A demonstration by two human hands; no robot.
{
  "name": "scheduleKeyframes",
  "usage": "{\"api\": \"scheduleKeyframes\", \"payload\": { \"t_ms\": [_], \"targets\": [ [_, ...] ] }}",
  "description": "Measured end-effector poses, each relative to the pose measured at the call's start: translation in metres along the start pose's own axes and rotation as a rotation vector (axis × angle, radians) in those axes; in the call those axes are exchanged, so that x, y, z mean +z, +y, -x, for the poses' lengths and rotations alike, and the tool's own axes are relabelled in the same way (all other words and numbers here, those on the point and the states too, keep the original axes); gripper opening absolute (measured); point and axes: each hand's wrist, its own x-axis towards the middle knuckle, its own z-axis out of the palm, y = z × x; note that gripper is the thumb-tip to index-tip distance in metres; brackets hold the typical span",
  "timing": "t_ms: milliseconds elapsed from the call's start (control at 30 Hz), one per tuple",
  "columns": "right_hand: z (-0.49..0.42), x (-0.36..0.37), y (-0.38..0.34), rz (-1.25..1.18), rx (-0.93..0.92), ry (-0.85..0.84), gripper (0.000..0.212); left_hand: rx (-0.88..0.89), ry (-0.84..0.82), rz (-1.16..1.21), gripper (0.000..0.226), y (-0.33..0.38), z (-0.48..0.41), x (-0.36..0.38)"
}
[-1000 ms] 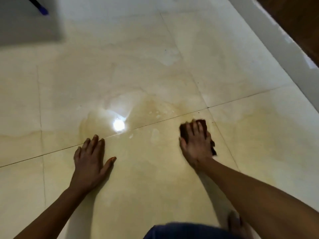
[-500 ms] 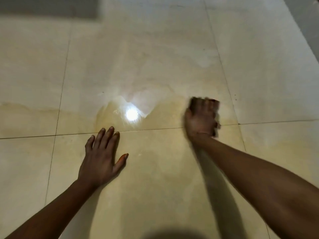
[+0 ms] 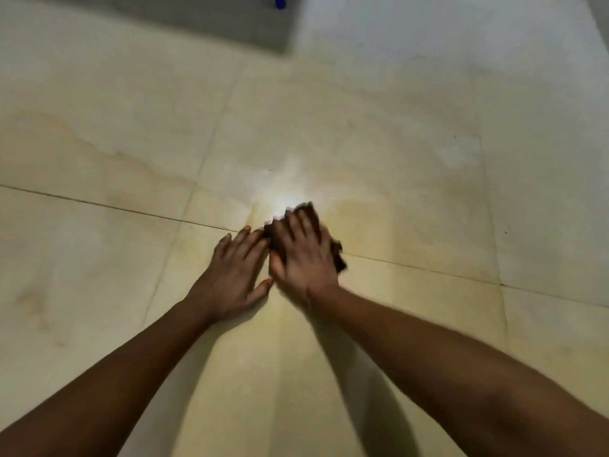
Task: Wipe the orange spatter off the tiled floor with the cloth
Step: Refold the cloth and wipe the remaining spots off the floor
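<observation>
We note the cloth [image 3: 336, 257]: a dark brown rag, crumpled and soft-edged, almost wholly covered by the right hand [image 3: 304, 255]; only a corner past the fingertips and a ragged flap on the little-finger side show. It lies flat on the tiled floor [image 3: 99, 258], straddling the dark grout line [image 3: 99, 204] that runs across the view.

Right hand: palm down on the cloth, fingers extended and slightly fanned, pressing it to the tile; no pinch visible. The hand is motion-blurred.

Left hand [image 3: 235, 275]: palm flat on bare tile just beside the cloth, fingers extended and close together, thumb angled out toward the right hand. Its fingertips lie at the cloth's near edge; we cannot tell whether they touch it.

Spatter [image 3: 359, 222]: a faint orange-tan film on the tile directly beside the cloth, diffuse, with no sharp droplets. A bright glare spot [image 3: 283, 196] sits on the floor just beyond the cloth.

Floor: large glossy cream tiles with pale marbled veining, thin grout joints. Far beyond the cloth, a grey rectangular area [image 3: 230, 18] and a small blue object [image 3: 280, 1] at the frame edge, unidentified.
</observation>
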Motion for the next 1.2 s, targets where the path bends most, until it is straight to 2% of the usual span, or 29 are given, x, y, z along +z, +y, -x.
{"api": "scheduleKeyframes", "payload": {
  "t_ms": [67,133,200,267,300,367,400,467,533,567,633,700,733,800,833,900,967,1000,1067,1133,1167,1200],
  "targets": [
    [0.055,0.000,0.011,0.020,-0.195,-0.071,0.067,-0.102,0.034,0.001,0.073,-0.021,0.026,-0.013],
    [0.085,-0.013,0.058,0.040,-0.218,-0.086,0.067,-0.227,0.027,0.002,0.072,-0.044,0.063,-0.018],
    [0.055,-0.022,0.079,0.049,-0.030,-0.035,0.065,-0.339,0.022,-0.009,0.073,-0.070,0.104,-0.018],
    [-0.005,-0.016,0.039,0.048,0.154,0.034,0.059,-0.434,0.056,-0.014,0.074,-0.091,0.134,-0.016],
    [-0.027,-0.010,0.000,0.050,0.133,0.046,0.057,-0.480,0.079,-0.021,0.074,-0.101,0.146,-0.016],
    [-0.036,0.017,-0.078,0.035,-0.106,0.048,0.057,-0.547,0.118,-0.040,0.074,-0.121,0.166,-0.018],
    [-0.018,0.026,-0.103,0.010,-0.259,-0.006,0.059,-0.577,0.131,-0.046,0.074,-0.130,0.174,-0.019],
    [0.040,0.034,-0.094,0.031,-0.487,-0.138,0.067,-0.630,0.136,-0.034,0.076,-0.143,0.185,-0.019],
    [0.073,0.016,-0.043,0.065,-0.573,-0.182,0.069,-0.676,0.153,0.009,0.078,-0.149,0.187,-0.019],
    [0.067,0.011,-0.023,0.057,-0.552,-0.146,0.068,-0.685,0.155,0.018,0.078,-0.153,0.191,-0.016],
    [0.021,0.004,-0.003,0.085,-0.314,-0.069,0.068,-0.682,0.190,0.013,0.076,-0.148,0.187,-0.006],
    [-0.038,0.012,-0.056,0.074,-0.064,0.013,0.070,-0.688,0.218,0.013,0.074,-0.151,0.188,0.001],
    [-0.048,0.019,-0.095,0.070,-0.049,0.033,0.067,-0.683,0.224,0.012,0.074,-0.153,0.188,0.003],
    [-0.021,0.040,-0.153,0.049,-0.257,0.031,0.062,-0.679,0.225,0.005,0.073,-0.154,0.188,0.003],
    [0.011,0.044,-0.161,0.053,-0.397,-0.054,0.065,-0.682,0.224,0.014,0.073,-0.154,0.188,0.001],
    [0.077,0.040,-0.125,0.122,-0.612,-0.215,0.072,-0.682,0.206,0.020,0.073,-0.152,0.187,-0.002],
    [0.101,0.019,-0.068,0.194,-0.725,-0.318,0.075,-0.674,0.187,0.024,0.072,-0.150,0.188,-0.003],
    [0.089,0.010,-0.046,0.226,-0.701,-0.302,0.075,-0.677,0.192,0.027,0.072,-0.150,0.189,-0.003],
    [0.034,0.003,-0.041,0.236,-0.444,-0.211,0.074,-0.675,0.210,0.018,0.072,-0.152,0.188,-0.001],
    [-0.030,0.010,-0.089,0.173,-0.165,-0.116,0.073,-0.667,0.230,0.015,0.071,-0.152,0.186,0.001],
    [-0.048,0.020,-0.122,0.149,-0.125,-0.099,0.071,-0.665,0.240,0.019,0.070,-0.154,0.187,0.004],
    [-0.051,0.032,-0.153,0.126,-0.160,-0.063,0.069,-0.661,0.253,0.024,0.069,-0.155,0.187,0.006]
  ]
}}
